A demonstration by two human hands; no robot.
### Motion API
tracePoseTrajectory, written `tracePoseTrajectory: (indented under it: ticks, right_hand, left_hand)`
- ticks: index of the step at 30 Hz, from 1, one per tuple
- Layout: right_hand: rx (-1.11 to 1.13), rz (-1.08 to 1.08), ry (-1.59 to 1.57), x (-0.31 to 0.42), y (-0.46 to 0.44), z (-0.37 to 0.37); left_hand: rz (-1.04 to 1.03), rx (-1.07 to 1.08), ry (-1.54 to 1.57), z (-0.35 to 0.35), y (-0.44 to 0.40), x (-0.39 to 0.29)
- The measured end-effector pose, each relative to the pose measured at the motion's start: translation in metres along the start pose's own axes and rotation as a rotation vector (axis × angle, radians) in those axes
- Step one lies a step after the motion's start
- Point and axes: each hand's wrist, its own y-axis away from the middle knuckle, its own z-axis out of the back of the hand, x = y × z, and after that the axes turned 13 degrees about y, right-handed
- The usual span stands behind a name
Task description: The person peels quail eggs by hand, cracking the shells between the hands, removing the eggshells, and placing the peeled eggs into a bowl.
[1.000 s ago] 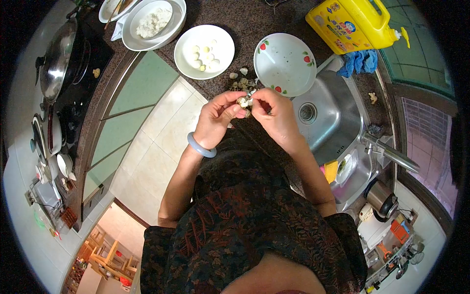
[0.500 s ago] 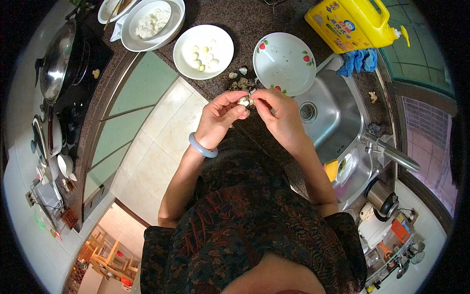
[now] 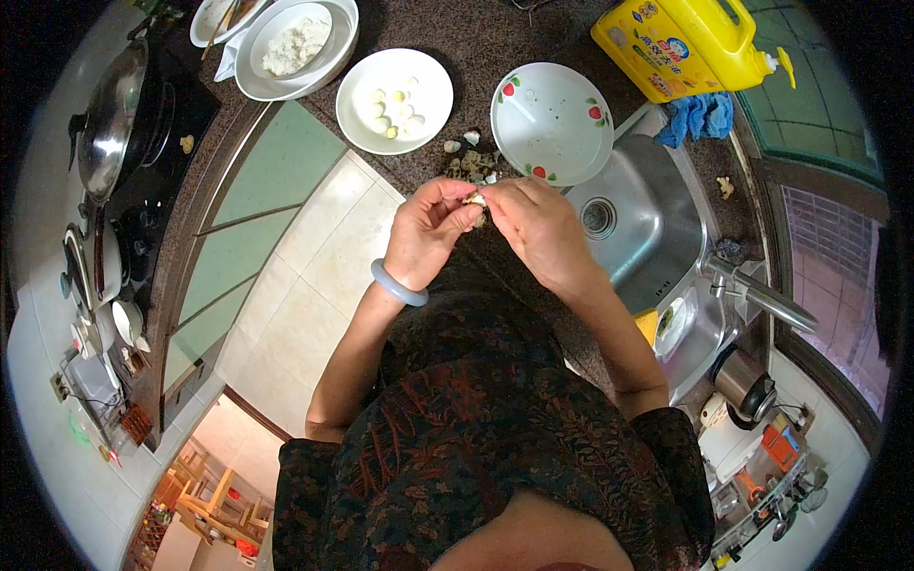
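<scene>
A small quail egg (image 3: 478,201), partly covered in speckled shell, is pinched between the thumb and fingers of my left hand (image 3: 424,231), which has a pale bangle (image 3: 400,283) at its wrist. My right hand (image 3: 543,231) presses its thumb and fingertips against the egg's shell from the other side, and its fingers partly hide the egg. Just beyond both hands lies a heap of broken eggshell (image 3: 468,166) on the counter. Several peeled eggs (image 3: 397,105) rest in a white bowl (image 3: 359,126) farther back. A white bowl with strawberry decorations (image 3: 552,119) stands beyond my right hand, holding a few dark specks.
At the right is a steel sink (image 3: 643,209) with a faucet (image 3: 762,295). A yellow detergent jug (image 3: 676,48) and a blue cloth (image 3: 695,119) sit behind it. Nested bowls (image 3: 347,48) with white food stand back left. A wok (image 3: 114,124) is on the stove.
My right hand has turned slightly and its fingers have moved in over the egg, covering more of it. My left hand keeps its grip in nearly the same place.
</scene>
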Motion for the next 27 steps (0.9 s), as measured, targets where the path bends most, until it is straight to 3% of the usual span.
tracePoseTrajectory:
  ticks: [9,12,18,20,23,27]
  right_hand:
    - [-0.092,-0.136,-0.202,-0.001,0.000,-0.019]
    - [-0.051,-0.292,-0.379,-0.002,0.001,-0.025]
    - [-0.018,-0.488,-0.552,-0.018,0.005,-0.043]
    - [-0.047,-0.535,-0.581,-0.020,0.003,-0.042]
    - [0.015,-0.596,-0.696,-0.012,-0.003,-0.022]
    - [0.146,-0.563,-0.474,-0.012,-0.003,-0.014]
  left_hand:
    - [-0.033,0.018,-0.067,0.004,-0.001,0.000]
    - [-0.020,0.035,-0.044,0.008,-0.001,0.000]
    - [0.023,0.094,0.177,0.008,-0.002,-0.006]
    - [0.006,0.078,0.432,0.007,-0.002,-0.006]
    - [0.031,0.018,0.408,0.009,-0.005,-0.007]
    - [0.043,-0.019,0.428,0.005,-0.008,-0.007]
